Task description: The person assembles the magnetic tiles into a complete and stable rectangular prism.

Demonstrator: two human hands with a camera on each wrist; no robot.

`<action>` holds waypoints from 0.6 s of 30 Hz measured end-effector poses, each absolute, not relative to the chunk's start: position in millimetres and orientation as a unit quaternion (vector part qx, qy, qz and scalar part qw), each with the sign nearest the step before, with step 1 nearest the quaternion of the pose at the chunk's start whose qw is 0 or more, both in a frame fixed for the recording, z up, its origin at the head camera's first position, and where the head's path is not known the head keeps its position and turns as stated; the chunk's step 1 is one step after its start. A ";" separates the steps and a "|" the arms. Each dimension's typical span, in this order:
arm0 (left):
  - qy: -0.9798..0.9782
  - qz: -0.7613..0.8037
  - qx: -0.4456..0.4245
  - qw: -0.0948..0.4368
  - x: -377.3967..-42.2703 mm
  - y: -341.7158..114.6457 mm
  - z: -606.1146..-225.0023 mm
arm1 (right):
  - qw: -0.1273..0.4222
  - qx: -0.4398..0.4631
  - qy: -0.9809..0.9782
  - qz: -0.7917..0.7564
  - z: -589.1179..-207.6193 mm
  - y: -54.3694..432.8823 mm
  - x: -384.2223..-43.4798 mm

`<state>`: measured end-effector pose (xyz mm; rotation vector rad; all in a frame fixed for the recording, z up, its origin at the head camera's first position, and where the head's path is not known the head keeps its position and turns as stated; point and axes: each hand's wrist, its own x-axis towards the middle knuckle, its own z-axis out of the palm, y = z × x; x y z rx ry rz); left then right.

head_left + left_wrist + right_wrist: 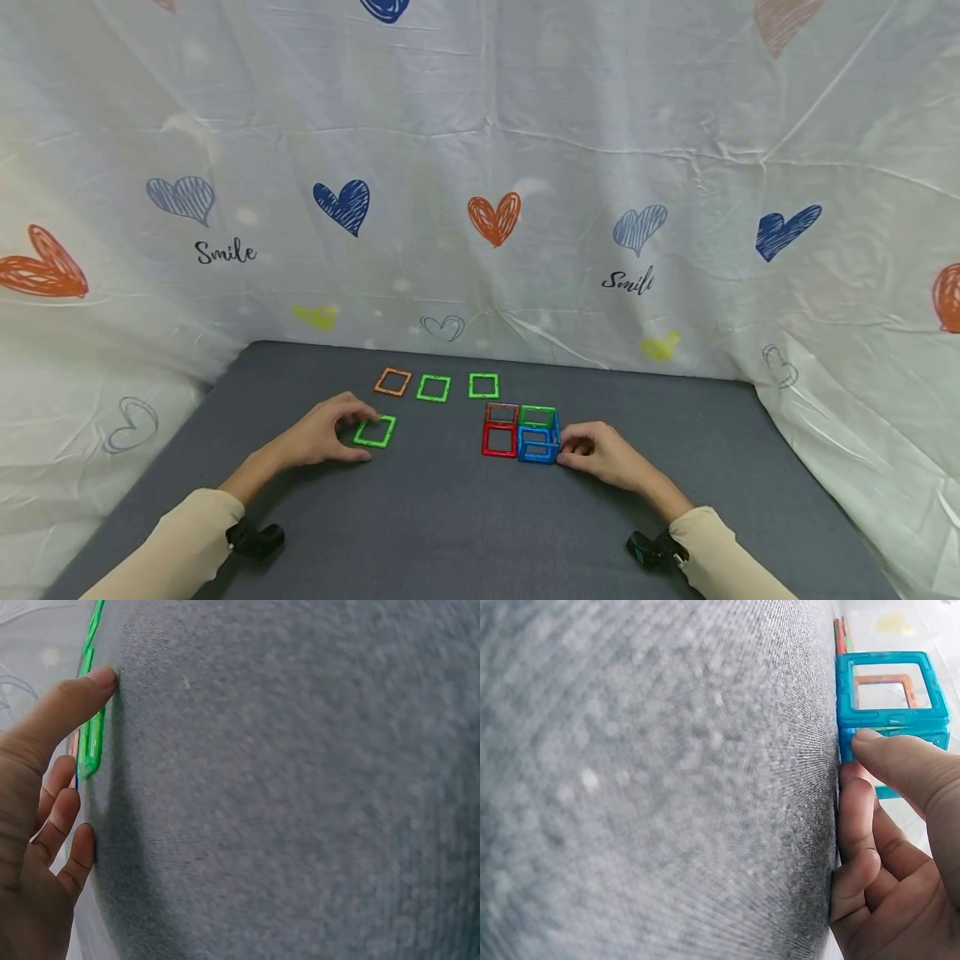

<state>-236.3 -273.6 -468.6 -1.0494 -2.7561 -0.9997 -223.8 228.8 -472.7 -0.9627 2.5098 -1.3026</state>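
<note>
In the head view my left hand [330, 432] reaches around the left side of a flat green square magnetic tile [383, 432]. Its thumb and forefinger are spread apart near the tile's edges; in the left wrist view the thumb [94, 681] overlaps green frames. My right hand [603, 454] pinches the lower right corner of a blue magnetic tile [537, 452], thumb in front and fingers curled at the side. Blue tiles [892, 720] stand upright there, joined to a flat red tile [484, 440], a dark red tile [502, 407] and a green tile [537, 408].
Toward the back of the grey table [450, 533] lie an orange square tile [377, 388] and two green ones, a left one [420, 388] and a right one [483, 395]. A white curtain [420, 275] with printed hearts hangs behind the table.
</note>
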 end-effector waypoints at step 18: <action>-0.884 -0.339 -0.321 0.010 -231.6 -270.6 -471.0 | 0.070 -0.328 0.834 -0.438 -473.7 228.1 -223.4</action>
